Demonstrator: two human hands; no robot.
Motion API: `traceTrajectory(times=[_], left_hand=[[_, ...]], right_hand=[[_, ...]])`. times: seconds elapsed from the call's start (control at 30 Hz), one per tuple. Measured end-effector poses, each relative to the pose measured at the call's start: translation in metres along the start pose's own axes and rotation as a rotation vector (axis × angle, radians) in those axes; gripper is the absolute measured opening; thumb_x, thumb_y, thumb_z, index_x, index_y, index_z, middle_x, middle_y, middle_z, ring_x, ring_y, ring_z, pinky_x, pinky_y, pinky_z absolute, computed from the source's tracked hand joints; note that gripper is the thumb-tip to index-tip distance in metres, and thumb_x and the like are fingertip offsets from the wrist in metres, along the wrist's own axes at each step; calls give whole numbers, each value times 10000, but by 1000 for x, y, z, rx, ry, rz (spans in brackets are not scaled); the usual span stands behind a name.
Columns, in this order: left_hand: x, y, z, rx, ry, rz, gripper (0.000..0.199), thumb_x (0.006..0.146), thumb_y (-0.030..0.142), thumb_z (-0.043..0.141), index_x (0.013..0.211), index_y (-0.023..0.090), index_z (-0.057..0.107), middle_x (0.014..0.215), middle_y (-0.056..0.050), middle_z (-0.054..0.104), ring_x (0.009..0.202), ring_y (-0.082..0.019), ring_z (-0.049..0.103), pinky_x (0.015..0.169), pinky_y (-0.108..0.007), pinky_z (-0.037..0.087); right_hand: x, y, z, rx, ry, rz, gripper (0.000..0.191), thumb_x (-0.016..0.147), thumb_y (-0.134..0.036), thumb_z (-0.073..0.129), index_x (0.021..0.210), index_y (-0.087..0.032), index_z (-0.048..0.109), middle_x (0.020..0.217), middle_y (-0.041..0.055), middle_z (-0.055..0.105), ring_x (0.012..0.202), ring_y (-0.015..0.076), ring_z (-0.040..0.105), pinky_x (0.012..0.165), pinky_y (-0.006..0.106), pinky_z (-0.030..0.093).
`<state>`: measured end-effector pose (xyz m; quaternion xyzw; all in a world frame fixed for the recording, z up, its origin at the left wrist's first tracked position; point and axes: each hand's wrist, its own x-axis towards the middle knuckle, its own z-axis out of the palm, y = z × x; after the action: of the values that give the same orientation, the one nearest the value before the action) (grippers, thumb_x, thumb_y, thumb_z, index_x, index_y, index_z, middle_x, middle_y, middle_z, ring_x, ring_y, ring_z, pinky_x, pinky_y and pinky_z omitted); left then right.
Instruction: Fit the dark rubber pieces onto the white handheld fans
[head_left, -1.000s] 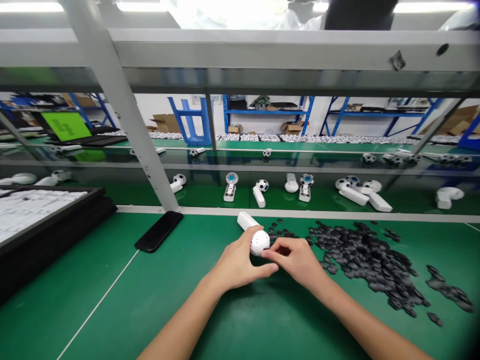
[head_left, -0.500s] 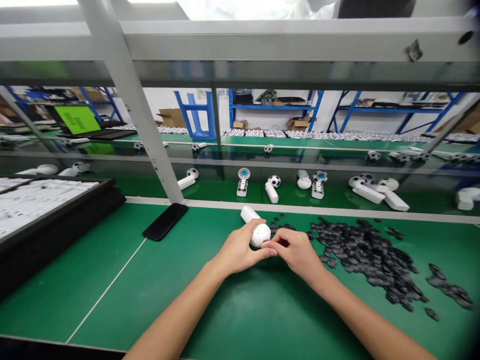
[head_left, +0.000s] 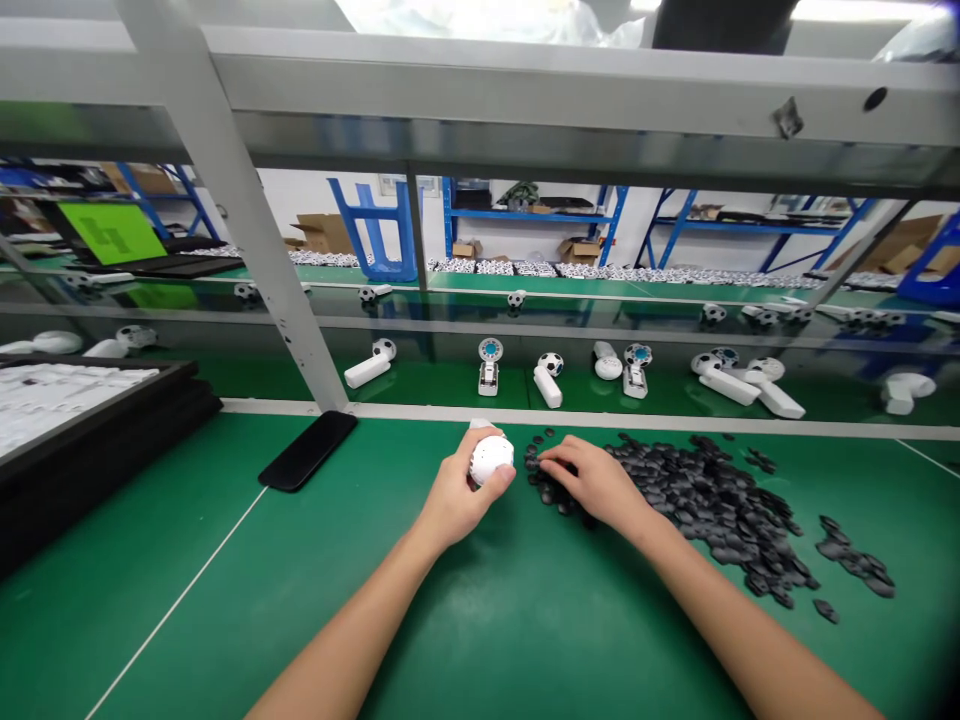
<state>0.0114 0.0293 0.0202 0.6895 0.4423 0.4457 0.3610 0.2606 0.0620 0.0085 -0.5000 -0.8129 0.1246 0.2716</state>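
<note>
My left hand [head_left: 460, 497] is closed around a white plastic housing [head_left: 492, 458] with a rounded, ball-like head dotted with small holes. Its stubby handle points away from me, mostly hidden behind the fingers. To the right, my right hand [head_left: 596, 482] reaches down to the loose small black pieces [head_left: 551, 490] on the green table. Its thumb and forefinger are pinched together at the edge of these pieces; whether one is between the tips cannot be made out. A larger heap of black pieces [head_left: 720, 500] spreads out behind and right of that hand.
A black phone [head_left: 308, 451] lies at left, near a metal post [head_left: 255, 240]. Beside it stands a black tray [head_left: 105, 450] of white parts. Football-patterned handheld items [head_left: 549, 378] line the strip behind the table edge. A grey shelf beam [head_left: 480, 90] crosses overhead.
My right hand has left the white housing and moved to the small black pieces. My left hand has drawn slightly left with the housing, its head now turned more toward me. The view has shifted.
</note>
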Motion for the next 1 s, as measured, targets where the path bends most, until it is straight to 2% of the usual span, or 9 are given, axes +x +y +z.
traceTrajectory(times=[0.1,0.2,0.3,0.43,0.5,0.7,0.8,0.9,1.0], left_hand=[[2,3,-1,-96,71,-20,426,945,510,607,1253,217,575,1030,-32,679,799,-167,609,711,-257,499],[4,5,-3,-202,118,-55,397,948,506,607,1213,210,592,1010,-29,651,731,-136,568,625,-222,479],[5,3,-6,-308,141,-81,418,934,509,642,1227,215,590,1008,-25,627,643,-93,509,521,-182,428],[8,0,-9,-370,160,-153,487,929,553,640,1284,230,559,840,22,581,473,-48,402,407,-168,353],[9,0,-11,-375,171,-163,501,944,570,605,1297,219,544,805,23,575,446,-52,411,381,-172,343],[9,0,-10,-358,153,-133,448,922,544,650,1193,191,600,819,-2,608,559,-91,529,437,-171,403],[8,-2,-6,-341,139,-114,434,914,527,670,1192,200,604,821,3,614,562,-88,513,458,-175,418],[7,-9,-1,-327,132,-112,425,949,513,622,1252,224,547,828,11,607,568,-98,527,498,-200,469],[8,-20,4,-298,98,-121,473,926,438,663,1310,260,454,920,3,616,656,-125,598,583,-238,532]], right_hand=[[3,1,12,-169,-51,-40,230,1057,-353,551,1119,-314,770,1027,28,680,997,211,662,719,284,495],[8,-3,19,-236,-65,-57,213,1042,-327,588,1146,-329,774,1041,33,668,1019,216,640,650,276,468],[14,-7,21,-254,-88,-73,181,1022,-323,628,1108,-327,788,1025,32,665,1016,214,633,627,271,450],[19,-12,21,-280,-89,-78,222,1055,-288,563,1031,-258,782,1036,49,658,1025,213,622,630,271,454],[19,-13,20,-285,-94,-88,244,1063,-288,544,1008,-246,778,1043,53,654,1023,213,613,626,273,458],[14,-10,16,-253,-129,-122,155,1004,-327,648,1021,-284,796,1025,52,652,997,228,597,620,275,470],[15,-11,17,-206,-116,-109,187,1023,-295,601,965,-262,775,1028,63,651,1011,241,595,629,281,476],[16,-15,17,-122,-77,-75,214,1053,-285,521,989,-230,718,1082,85,650,1079,258,595,744,316,518],[13,-19,18,12,-64,-15,271,1095,-319,405,1054,-204,647,1029,81,682,954,221,662,785,333,549]])
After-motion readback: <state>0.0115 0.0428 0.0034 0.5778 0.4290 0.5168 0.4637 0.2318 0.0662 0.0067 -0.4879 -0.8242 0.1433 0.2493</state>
